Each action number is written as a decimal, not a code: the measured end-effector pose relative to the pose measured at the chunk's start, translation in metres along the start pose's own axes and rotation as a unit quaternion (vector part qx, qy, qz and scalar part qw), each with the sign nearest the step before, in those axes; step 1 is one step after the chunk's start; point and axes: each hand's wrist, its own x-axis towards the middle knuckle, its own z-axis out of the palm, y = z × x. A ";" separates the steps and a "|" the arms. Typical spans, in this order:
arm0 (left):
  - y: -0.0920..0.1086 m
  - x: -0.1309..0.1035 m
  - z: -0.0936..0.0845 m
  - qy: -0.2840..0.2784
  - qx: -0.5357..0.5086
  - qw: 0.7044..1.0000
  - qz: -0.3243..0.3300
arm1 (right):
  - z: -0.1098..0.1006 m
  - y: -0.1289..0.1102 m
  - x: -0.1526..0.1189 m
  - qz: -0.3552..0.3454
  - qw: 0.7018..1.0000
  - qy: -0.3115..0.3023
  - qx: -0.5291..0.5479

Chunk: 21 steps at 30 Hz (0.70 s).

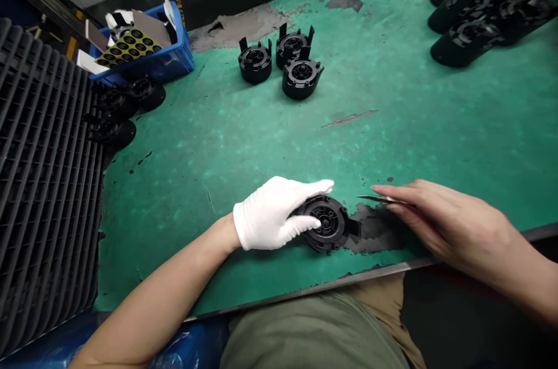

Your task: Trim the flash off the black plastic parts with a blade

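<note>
My left hand (pixel 279 212), in a white glove, grips a round black plastic part (pixel 332 226) near the table's front edge. The thumb lies across the part's ribbed top face, and the index finger stretches along its far side. A tab sticks out from the part to the right. My bare right hand (pixel 444 215) pinches a thin pointed tool (pixel 375 199), like a small knife blade. Its tip points left toward the part and stays apart from it. Most of the tool's grip is hidden by the fingers.
Three black housings (pixel 300 77) with upright tabs stand mid-table. Several more housings (pixel 464 42) are at the back right. Others (pixel 114 132) sit at the left, near a blue bin (pixel 174 64) holding a yellow sticker sheet (pixel 131 48). Stacked grey ribbed trays (pixel 47 183) border the left side.
</note>
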 end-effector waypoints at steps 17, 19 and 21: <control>-0.003 0.015 0.018 -0.032 0.012 0.998 -0.060 | 0.019 -0.076 0.015 -0.002 0.995 -0.035 0.093; -0.004 0.014 0.019 -0.029 0.017 0.998 -0.055 | 0.013 -0.077 0.021 0.015 0.985 -0.066 0.157; -0.004 0.014 0.019 -0.030 0.021 0.998 -0.053 | 0.005 -0.073 0.023 0.052 0.978 -0.072 0.191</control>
